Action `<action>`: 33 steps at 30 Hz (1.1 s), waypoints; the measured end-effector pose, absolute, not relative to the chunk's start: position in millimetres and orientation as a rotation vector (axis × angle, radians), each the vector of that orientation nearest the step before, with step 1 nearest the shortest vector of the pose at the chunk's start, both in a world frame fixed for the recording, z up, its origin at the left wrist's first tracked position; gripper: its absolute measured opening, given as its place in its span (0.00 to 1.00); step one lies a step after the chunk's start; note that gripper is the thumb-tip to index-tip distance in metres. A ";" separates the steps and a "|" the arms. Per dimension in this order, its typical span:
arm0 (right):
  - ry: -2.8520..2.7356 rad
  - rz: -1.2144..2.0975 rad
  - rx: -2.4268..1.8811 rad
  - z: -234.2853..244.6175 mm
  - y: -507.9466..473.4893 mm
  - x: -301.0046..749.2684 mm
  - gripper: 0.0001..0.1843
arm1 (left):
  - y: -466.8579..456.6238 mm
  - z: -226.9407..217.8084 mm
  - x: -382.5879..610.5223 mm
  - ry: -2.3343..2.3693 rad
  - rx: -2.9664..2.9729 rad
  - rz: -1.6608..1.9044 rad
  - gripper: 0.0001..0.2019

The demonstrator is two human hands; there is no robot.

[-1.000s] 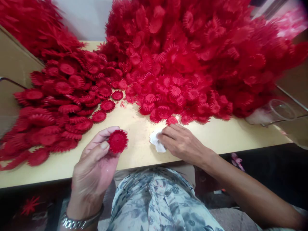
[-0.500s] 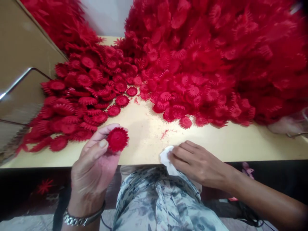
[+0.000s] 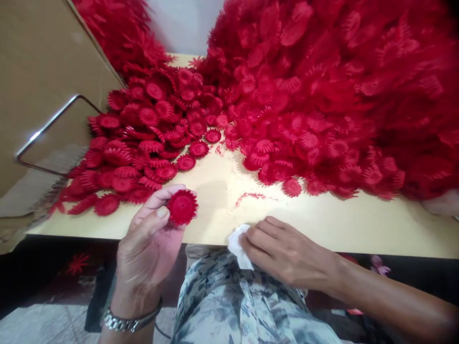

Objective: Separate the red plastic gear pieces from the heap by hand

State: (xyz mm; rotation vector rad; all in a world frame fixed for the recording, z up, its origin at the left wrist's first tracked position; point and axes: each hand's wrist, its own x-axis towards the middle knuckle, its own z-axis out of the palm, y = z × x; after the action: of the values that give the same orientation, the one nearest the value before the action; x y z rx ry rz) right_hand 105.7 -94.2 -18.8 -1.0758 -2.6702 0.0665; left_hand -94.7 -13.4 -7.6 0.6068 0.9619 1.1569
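A round red flower piece with a toothed rim [image 3: 182, 207] is pinched between the thumb and fingers of my left hand [image 3: 152, 239], its face turned up, above the table's front edge. My right hand [image 3: 283, 248] is closed around a crumpled white cloth or tissue [image 3: 238, 244] at that same edge, to the right of the flower piece. The two hands are apart. Fine red bits [image 3: 251, 196] lie scattered on the pale tabletop [image 3: 211, 191] beyond them.
A heap of similar red flower pieces [image 3: 143, 129] lies to the left, and a far larger pile [image 3: 308, 95] fills the right and back. At the left stands a brown cardboard box [image 3: 46, 62] with a bent metal wire handle [image 3: 46, 129]. Below the edge is my patterned clothing [image 3: 229, 306].
The view has swung left, so the piles appear further right. My right hand with the white cloth or tissue has come closer to my left hand, which still holds the flower piece.
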 end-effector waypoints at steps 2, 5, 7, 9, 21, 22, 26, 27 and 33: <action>-2.670 0.020 -1.028 -23.8 -79.5 92.5 0.12 | -13.7 -6.3 -93.1 0.976 0.601 1.148 0.15; -2.643 -0.116 -1.034 -29.8 -47.7 84.6 0.12 | -13.7 -5.1 -92.0 0.991 0.606 1.154 0.15; -2.597 -0.258 -1.102 -30.0 -31.8 90.8 0.12 | -13.5 -5.3 -92.4 1.006 0.608 1.158 0.14; -2.526 -0.361 -1.193 -26.7 -28.0 104.4 0.11 | -13.5 -5.8 -92.9 1.021 0.601 1.156 0.13; -2.584 -0.111 -1.407 -20.3 -94.5 164.9 0.13 | -11.9 -5.8 -90.1 1.023 0.536 1.114 0.13; -2.585 -0.112 -1.391 -22.8 -88.6 160.6 0.13 | -11.8 -6.4 -90.0 1.020 0.531 1.108 0.14; -2.624 -0.151 -1.312 -28.1 -56.2 139.4 0.12 | -12.6 -8.3 -90.6 1.013 0.529 1.089 0.15; -2.639 -0.167 -1.286 -28.4 -48.4 134.4 0.12 | -12.9 -8.5 -91.2 1.014 0.530 1.086 0.15; -2.605 -0.356 -1.217 -29.6 -16.2 110.3 0.09 | -16.1 -10.1 -96.5 1.006 0.515 1.063 0.16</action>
State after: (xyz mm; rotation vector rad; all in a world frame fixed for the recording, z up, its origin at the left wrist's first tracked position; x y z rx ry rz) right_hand 110.3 -16.2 -29.6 -1.2167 -2.6053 -0.3560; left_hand -96.5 -16.1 -10.1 0.5153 1.0058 1.0633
